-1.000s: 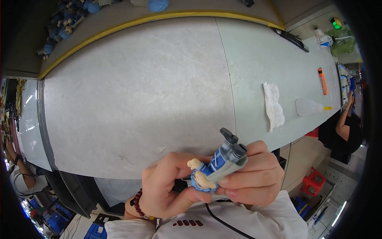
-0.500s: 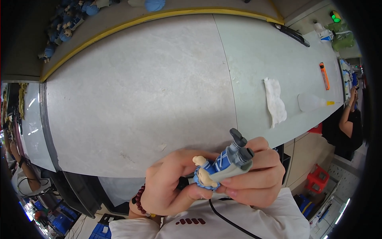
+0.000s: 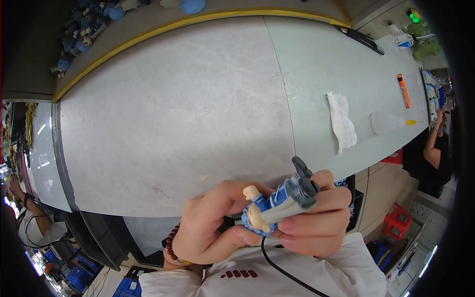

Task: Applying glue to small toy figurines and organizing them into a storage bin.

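A small figurine (image 3: 277, 203) with a blue outfit, grey boots and a pale grey piece along its side lies tilted between my two hands, boots up and to the right. My left hand (image 3: 213, 222) is closed, its thumb and fingers at the blue-edged head end. On the other end my right hand (image 3: 321, 218) is wrapped round the body and pale grey piece, thumb and fingertips pressed against it. Both hands are just off the table's near edge, above my lap. Part of the figurine's head is hidden by my fingers.
The grey table (image 3: 173, 109) spreads out ahead. To its right lie a folded white cloth (image 3: 341, 121), a squeeze bottle with yellow tip (image 3: 388, 122), an orange tube (image 3: 404, 91) and a black cutter (image 3: 363, 40). More figurines (image 3: 84, 42) crowd a yellow-edged shelf. A co-worker's arm (image 3: 433, 148) shows far right.
The figurine has turned slightly in my hands, its boots swinging a little to the right. My right fingers have shifted on it. The whole view has tilted a little.
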The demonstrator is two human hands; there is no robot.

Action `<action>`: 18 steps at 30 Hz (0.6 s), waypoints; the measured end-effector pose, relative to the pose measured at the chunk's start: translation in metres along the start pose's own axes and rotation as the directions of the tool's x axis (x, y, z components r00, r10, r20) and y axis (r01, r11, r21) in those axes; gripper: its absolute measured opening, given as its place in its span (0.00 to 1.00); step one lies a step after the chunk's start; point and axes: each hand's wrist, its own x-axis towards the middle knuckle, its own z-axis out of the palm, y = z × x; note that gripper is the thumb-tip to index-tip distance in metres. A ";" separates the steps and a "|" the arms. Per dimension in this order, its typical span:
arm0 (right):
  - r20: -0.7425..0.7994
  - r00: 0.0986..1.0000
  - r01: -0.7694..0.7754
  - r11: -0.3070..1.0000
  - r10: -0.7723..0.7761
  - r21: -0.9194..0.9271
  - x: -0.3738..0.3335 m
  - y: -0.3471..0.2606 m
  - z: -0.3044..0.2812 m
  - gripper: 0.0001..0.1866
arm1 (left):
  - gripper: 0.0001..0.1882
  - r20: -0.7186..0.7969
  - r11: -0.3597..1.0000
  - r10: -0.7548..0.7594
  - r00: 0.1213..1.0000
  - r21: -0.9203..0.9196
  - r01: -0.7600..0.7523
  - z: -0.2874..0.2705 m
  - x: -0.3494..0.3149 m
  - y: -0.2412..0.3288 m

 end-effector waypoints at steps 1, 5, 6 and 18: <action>0.004 1.000 0.009 1.000 -0.009 -0.001 0.000 0.000 0.000 0.09 | 0.22 0.001 1.000 0.000 1.000 0.000 0.000 0.001 0.000 0.000; -0.017 1.000 0.019 0.999 -0.020 -0.040 0.001 -0.002 0.003 0.09 | 0.22 -0.029 1.000 -0.021 0.999 0.001 0.021 0.002 -0.001 0.002; -0.022 1.000 0.018 0.999 -0.019 -0.048 0.002 -0.002 0.003 0.09 | 0.22 -0.029 1.000 -0.025 0.999 0.017 0.026 0.002 0.000 0.002; -0.018 1.000 -0.020 0.999 0.020 0.038 0.003 0.000 -0.004 0.09 | 0.20 -0.077 0.996 0.028 0.997 0.091 -0.021 0.003 0.004 0.001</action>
